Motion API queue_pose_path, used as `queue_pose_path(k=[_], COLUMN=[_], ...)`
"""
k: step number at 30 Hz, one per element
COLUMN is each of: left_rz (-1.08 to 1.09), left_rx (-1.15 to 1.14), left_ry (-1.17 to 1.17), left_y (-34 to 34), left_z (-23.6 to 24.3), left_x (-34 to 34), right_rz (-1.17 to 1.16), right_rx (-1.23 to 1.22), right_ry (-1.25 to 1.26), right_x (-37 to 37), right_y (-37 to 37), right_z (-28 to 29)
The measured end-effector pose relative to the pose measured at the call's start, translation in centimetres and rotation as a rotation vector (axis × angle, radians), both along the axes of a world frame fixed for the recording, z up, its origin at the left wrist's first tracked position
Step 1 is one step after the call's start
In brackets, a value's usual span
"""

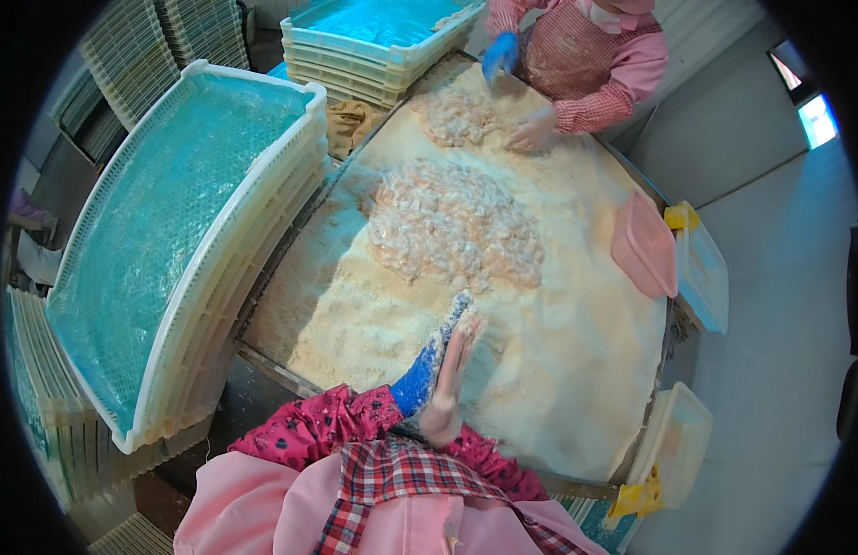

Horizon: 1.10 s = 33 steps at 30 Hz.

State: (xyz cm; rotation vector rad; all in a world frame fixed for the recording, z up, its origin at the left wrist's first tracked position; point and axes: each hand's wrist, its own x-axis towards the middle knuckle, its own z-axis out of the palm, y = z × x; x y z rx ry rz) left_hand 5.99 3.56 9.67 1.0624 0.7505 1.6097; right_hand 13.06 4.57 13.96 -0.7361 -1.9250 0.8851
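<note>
My left hand point(427, 361) in a powder-dusted blue glove and my right hand point(452, 365) are pressed palm to palm, fingers stretched forward, with pale crumbs on their tips. They are over a thick bed of cream powder point(577, 370) on the large work table. Just beyond my fingertips lies a wet, lumpy heap of pale pinkish pieces point(452, 227). Farther back is a smaller similar heap point(447, 116).
A co-worker point(568, 55) works across the table, one hand blue-gloved. Tall stacked trays with turquoise mesh point(170, 176) stand left, more trays point(373, 28) behind. A pink basket point(642, 240) sits on the right side, near pale containers point(697, 277) along that edge.
</note>
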Motion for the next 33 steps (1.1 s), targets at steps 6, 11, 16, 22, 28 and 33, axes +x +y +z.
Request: queue_pose_path(k=[6, 11, 16, 22, 28, 33], left_rz=[0.157, -0.127, -0.088, -0.021, -0.011, 0.137], left_rx=[-0.061, -0.291, -0.394, 0.169, -0.015, -0.074], left_ry=[0.098, 0.874, 0.452, -0.038, 0.191, 0.35], left_y=[0.8, 0.9, 1.6, -0.1, 0.2, 0.4], left_z=[1.3, -5.0, -4.7, -0.4, 4.0, 5.3], left_x=[-2.6, -5.5, -5.9, 0.1, -1.7, -3.0], right_rz=[0.05, -0.139, -0.163, -0.015, -0.033, 0.056], right_rx=[-0.121, -0.187, -0.157, -0.074, 0.087, 0.092], right_ry=[0.003, 0.204, 0.104, 0.113, 0.197, 0.217], right_x=[-1.4, -0.3, 0.7, -1.2, -1.1, -2.1], right_y=[0.3, 1.7, 2.1, -0.6, -0.5, 1.7], right_z=[-1.3, -2.9, -2.1, -1.7, -1.0, -0.9])
